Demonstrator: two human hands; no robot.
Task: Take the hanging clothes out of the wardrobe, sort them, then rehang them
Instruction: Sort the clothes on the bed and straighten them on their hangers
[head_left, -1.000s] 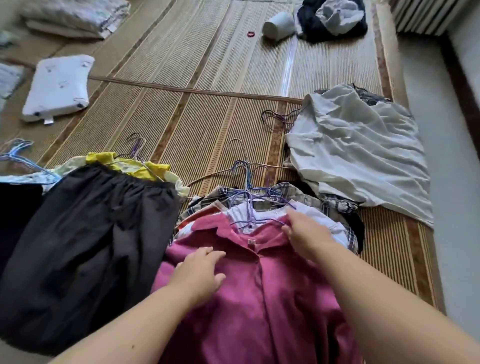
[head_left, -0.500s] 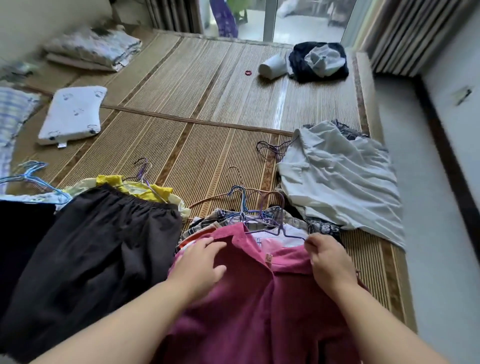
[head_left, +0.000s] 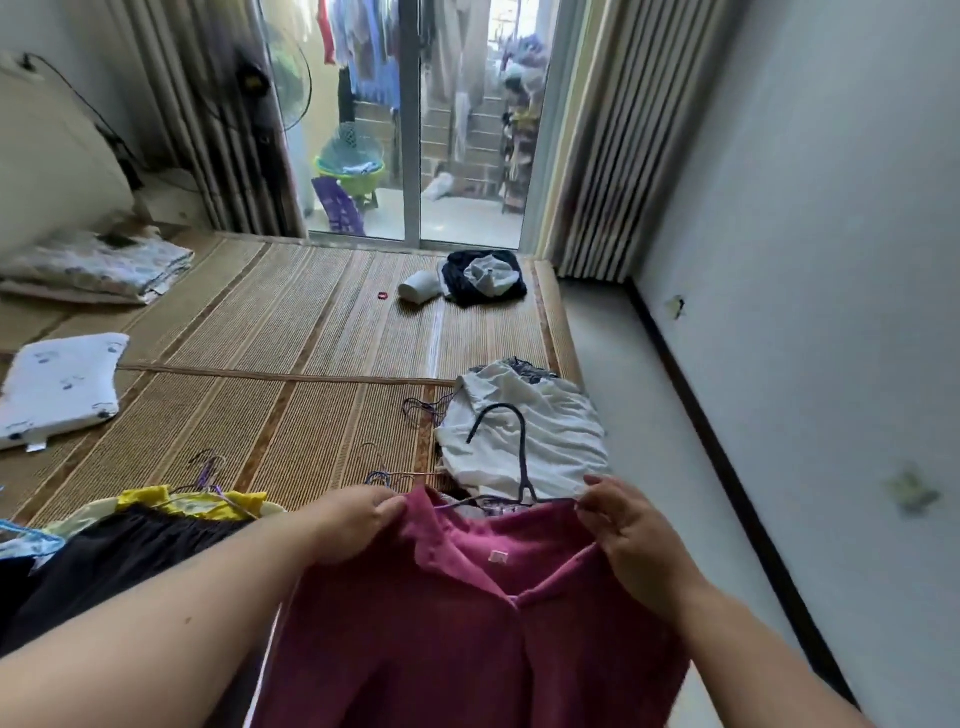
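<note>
A magenta collared shirt (head_left: 467, 639) on a dark wire hanger (head_left: 522, 447) is lifted off the pile in front of me. My left hand (head_left: 358, 519) pinches its left shoulder at the collar. My right hand (head_left: 623, 525) grips the right shoulder, fingers curled over the fabric. The hanger hook stands up between my hands. Below lie more clothes on hangers: a black garment (head_left: 114, 561) over a yellow one (head_left: 150, 499) at the left, and a white shirt (head_left: 530, 441) just beyond the magenta one.
A straw mat (head_left: 291, 353) covers the floor. On it lie a white pillow (head_left: 57, 389), folded bedding (head_left: 93, 265), a dark clothes heap (head_left: 483, 278) and a white roll (head_left: 418, 288). Loose wire hangers (head_left: 421, 410) sit mid-mat. A wall (head_left: 810, 260) stands close on the right; a glass door (head_left: 415, 119) is ahead.
Both hands have taken the magenta shirt by its shoulders and raised it off the pile. The view has tilted up, showing the door and curtains.
</note>
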